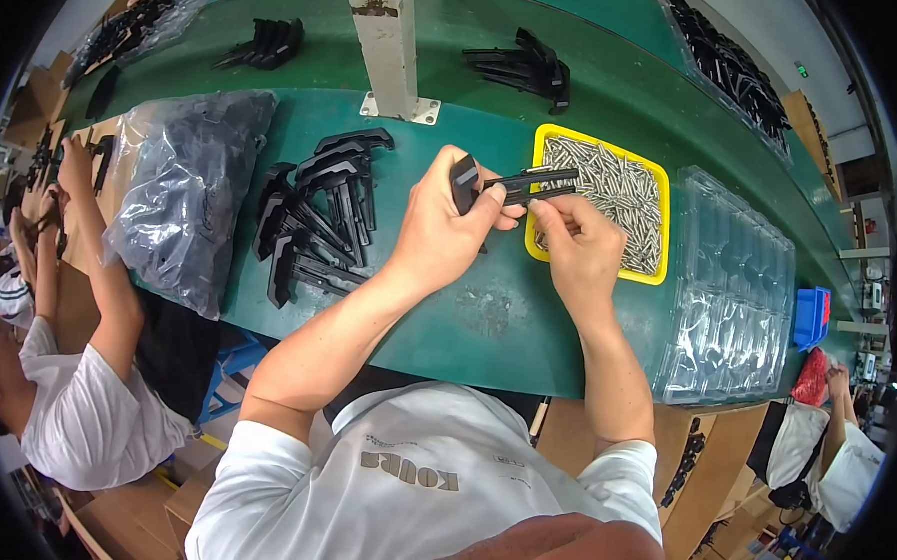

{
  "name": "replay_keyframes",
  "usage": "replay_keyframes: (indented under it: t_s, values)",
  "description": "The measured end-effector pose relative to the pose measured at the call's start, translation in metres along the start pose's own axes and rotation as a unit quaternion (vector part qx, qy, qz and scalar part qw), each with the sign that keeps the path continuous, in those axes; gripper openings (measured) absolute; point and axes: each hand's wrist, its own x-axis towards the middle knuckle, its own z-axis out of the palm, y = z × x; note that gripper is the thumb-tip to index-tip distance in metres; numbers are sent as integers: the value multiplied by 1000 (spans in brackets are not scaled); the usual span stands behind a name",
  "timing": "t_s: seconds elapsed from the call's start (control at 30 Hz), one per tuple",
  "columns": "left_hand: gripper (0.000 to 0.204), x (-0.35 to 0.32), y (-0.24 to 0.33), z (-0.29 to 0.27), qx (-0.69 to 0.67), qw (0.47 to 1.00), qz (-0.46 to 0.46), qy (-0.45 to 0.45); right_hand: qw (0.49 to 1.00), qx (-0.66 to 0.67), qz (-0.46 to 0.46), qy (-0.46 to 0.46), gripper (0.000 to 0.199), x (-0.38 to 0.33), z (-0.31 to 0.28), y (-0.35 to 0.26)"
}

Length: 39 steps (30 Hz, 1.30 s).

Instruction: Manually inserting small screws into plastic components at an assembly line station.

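My left hand (433, 229) grips a black L-shaped plastic part (540, 187) by its wide head, with the long slotted bar pointing right. At the bar's underside, my right hand (582, 248) has thumb and fingers pinched together; whatever sits between them is too small or hidden to make out. Just beyond my right hand is a yellow tray (662, 224) full of small silvery metal pins (623, 188). Left of my left hand, several similar black parts (338, 180) lie heaped on the green bench (447, 325).
A clear bag of dark parts (187, 194) lies at the left, near a co-worker's arm (108, 275). Clear plastic blister trays (733, 292) are stacked at the right. A white post (388, 52) rises behind, with black parts on the shelf (523, 68) and a blue bin (812, 318) farther right.
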Motion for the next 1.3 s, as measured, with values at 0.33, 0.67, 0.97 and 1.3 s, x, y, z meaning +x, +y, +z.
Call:
replay_keyframes:
  t_s: [0.33,0.67,0.97,1.3]
  values:
    - [14,22,33,-32,115,979,-168,-12,998,41,23,32,16,23,-11,-4]
    - [23,24,-7,-40,498,863,73,45,951,-304,-54,25,30,144,7,11]
    - [28,26,-20,-38,493,861,109,61,879,-472,-61,-7,31,227,59,48]
    - [43,31,10,-28,436,806,345,202,902,-305,-282,113,13,174,10,-10]
